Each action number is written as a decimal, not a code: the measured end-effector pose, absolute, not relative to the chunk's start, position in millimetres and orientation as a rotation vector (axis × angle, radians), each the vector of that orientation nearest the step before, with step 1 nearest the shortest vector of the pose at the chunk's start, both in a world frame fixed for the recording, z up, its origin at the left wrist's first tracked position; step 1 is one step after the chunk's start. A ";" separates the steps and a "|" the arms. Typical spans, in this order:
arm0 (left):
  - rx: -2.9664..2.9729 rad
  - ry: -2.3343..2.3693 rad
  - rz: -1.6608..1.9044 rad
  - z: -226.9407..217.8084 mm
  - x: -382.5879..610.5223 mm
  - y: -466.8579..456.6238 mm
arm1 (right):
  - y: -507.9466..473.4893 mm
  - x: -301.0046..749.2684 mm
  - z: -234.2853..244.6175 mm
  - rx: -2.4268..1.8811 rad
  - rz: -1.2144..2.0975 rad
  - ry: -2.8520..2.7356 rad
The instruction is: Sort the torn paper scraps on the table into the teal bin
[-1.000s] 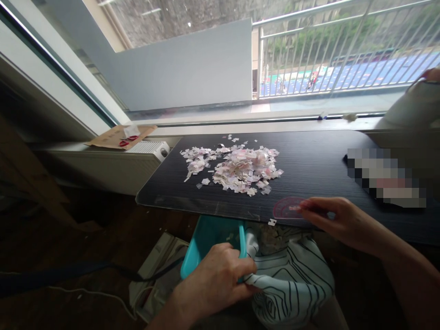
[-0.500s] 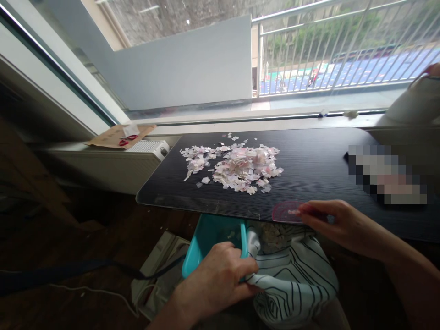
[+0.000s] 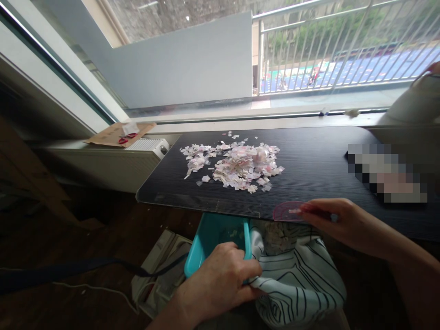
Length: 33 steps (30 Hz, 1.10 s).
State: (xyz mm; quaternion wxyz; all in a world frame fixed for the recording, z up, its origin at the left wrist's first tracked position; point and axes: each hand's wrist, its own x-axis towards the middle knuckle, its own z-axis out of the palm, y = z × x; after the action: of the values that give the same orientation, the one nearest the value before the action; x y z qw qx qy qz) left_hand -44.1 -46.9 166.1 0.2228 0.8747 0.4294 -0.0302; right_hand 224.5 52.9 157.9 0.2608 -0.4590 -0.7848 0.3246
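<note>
My right hand (image 3: 338,219) pinches a pink see-through protractor (image 3: 284,211) at the table's front edge. Its curved end lies low over the black tabletop, and my fingers hide the other end. My left hand (image 3: 225,275) is closed around the near right rim of a teal plastic bin (image 3: 193,254) and the gathered edge of a striped cloth bag (image 3: 302,279). A few pale scraps show inside the bin. More paper scraps (image 3: 277,234) lie in the bag's mouth. On the table sits a loose pile of small cut paper pieces (image 3: 244,167).
The black table (image 3: 316,160) stands against the window sill. A blurred-out item (image 3: 388,174) lies on its right side. Red-handled scissors (image 3: 127,137) rest on a brown envelope (image 3: 99,134) above the radiator (image 3: 137,165). A dark strap (image 3: 85,270) crosses at lower left.
The bin and the striped bag have shifted slightly to the right, along with my left hand. My right hand and the protractor have hardly moved; the paper pile looks the same.
</note>
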 end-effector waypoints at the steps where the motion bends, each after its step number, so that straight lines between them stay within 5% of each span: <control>1: 2.422 1.185 -0.079 165.6 -43.9 -47.3 | 56.1 225.6 158.0 -1.257 0.884 -2.141; 11: 2.523 1.054 0.007 152.3 -27.6 -51.5 | 88.0 213.0 140.0 -1.381 0.624 -2.045; 33: 2.699 0.775 -0.007 155.5 1.9 -38.2 | 76.5 192.5 147.8 -1.226 0.669 -2.086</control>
State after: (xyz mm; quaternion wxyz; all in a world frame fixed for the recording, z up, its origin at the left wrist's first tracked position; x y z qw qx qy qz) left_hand 1.9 -38.2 155.5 0.1659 0.9478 0.2723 -0.0026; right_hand 192.5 76.5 147.8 0.3102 -0.4643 -0.7899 0.2535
